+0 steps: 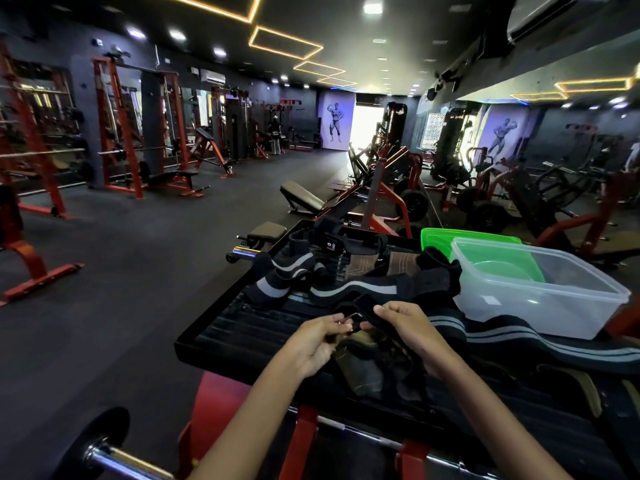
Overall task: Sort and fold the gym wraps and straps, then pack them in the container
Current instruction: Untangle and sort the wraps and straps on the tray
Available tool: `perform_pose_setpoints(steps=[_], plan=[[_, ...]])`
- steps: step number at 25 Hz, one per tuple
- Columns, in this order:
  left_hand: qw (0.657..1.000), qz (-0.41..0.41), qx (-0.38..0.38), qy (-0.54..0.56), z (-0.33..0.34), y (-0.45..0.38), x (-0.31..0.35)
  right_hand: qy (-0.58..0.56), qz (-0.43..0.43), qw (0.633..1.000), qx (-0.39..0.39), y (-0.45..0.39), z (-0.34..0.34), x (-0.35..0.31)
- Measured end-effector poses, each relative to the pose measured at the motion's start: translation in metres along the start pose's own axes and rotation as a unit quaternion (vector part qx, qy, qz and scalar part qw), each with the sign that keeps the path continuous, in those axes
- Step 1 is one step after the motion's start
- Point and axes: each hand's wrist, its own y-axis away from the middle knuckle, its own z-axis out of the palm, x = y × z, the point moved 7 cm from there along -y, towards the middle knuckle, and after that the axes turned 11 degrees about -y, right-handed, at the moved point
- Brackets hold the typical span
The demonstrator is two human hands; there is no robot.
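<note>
A black strap (377,362) with a metal buckle hangs between my hands over the black ribbed platform (242,327). My left hand (322,341) pinches the buckle end. My right hand (412,330) grips the strap's black webbing just to the right. Black wraps with grey stripes (332,289) lie in a heap behind my hands. Another striped wrap (519,337) trails off to the right. A clear plastic container (540,289) stands at the right, with a green lid (460,239) leaning behind it. Brown-padded straps (381,263) lie further back.
A barbell end with a black plate (100,448) sticks out at the lower left. Red machine frames (304,441) sit under the platform. Benches and weight machines (381,199) crowd the far side. Open dark floor (138,254) stretches to the left.
</note>
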Motion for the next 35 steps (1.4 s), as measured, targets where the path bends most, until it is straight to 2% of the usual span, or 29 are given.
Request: perform_pose_setpoints(steps=[4,8,14,19,23,28,32,35], plan=[[0.998,0.051,0.031,0.003,0.003,0.005,0.011,0.070,-0.012,0.997,0.006,-0.001,-0.007,-0.003],[0.992,0.106,0.034,-0.058,0.006,0.011,0.016,0.095,0.003,0.995,0.028,-0.005,-0.013,-0.011],[0.998,0.061,-0.002,-0.020,0.012,0.013,0.009,0.126,0.037,0.991,0.020,-0.008,-0.012,-0.017],[0.999,0.050,0.001,-0.003,0.013,0.014,0.009,0.150,0.051,0.987,0.014,-0.010,-0.012,-0.016],[0.999,0.048,-0.008,0.022,0.013,0.018,0.011,0.153,0.064,0.986,-0.024,-0.009,-0.008,-0.018],[0.997,0.069,-0.017,-0.002,0.014,0.019,0.013,0.209,0.041,0.976,-0.036,-0.016,0.005,-0.023],[0.993,0.100,0.008,-0.055,0.014,0.019,0.014,0.268,-0.070,0.961,0.006,-0.037,-0.001,-0.041],[0.976,0.155,0.075,-0.135,0.005,0.018,0.023,0.122,0.006,0.986,-0.112,-0.041,0.016,-0.026]])
